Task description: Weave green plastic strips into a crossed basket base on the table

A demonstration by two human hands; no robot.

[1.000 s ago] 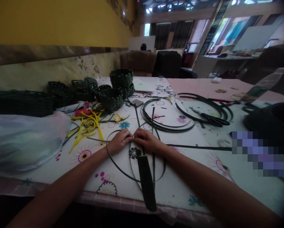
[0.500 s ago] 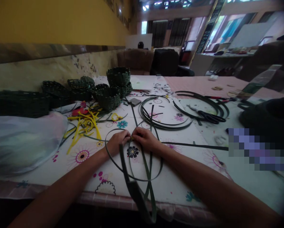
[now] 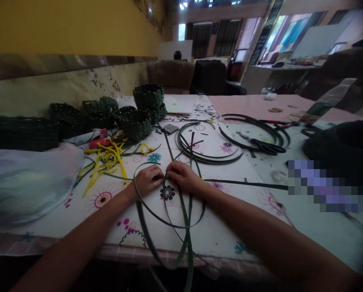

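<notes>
Both my hands meet over the flowered tablecloth [image 3: 221, 239], fingertips almost touching. My left hand [image 3: 148, 179] has its fingers curled in a pinch around a dark green strip [image 3: 142, 225], which loops down past the table's front edge. Close beside it, my right hand [image 3: 183, 175] pinches the crossing green strips [image 3: 184, 207]; exactly where they cross is hidden by the fingers. A thin looped strip [image 3: 172, 225] arcs around both wrists. One long strip [image 3: 251, 183] runs out to the right from beneath my right hand.
Several woven green baskets [image 3: 135, 123] stand along the left wall. Yellow strips [image 3: 108, 156] lie in a heap beside a plastic bag [image 3: 32, 182]. Beyond my hands are coiled strips [image 3: 212, 160], scissors [image 3: 268, 147], a grey block [image 3: 171, 129] and, at right, a bottle [image 3: 329, 99].
My left hand has drawn slightly away from my right. The wide green strip has swung into an open loop that hangs over the front edge. The view has shifted slightly.
</notes>
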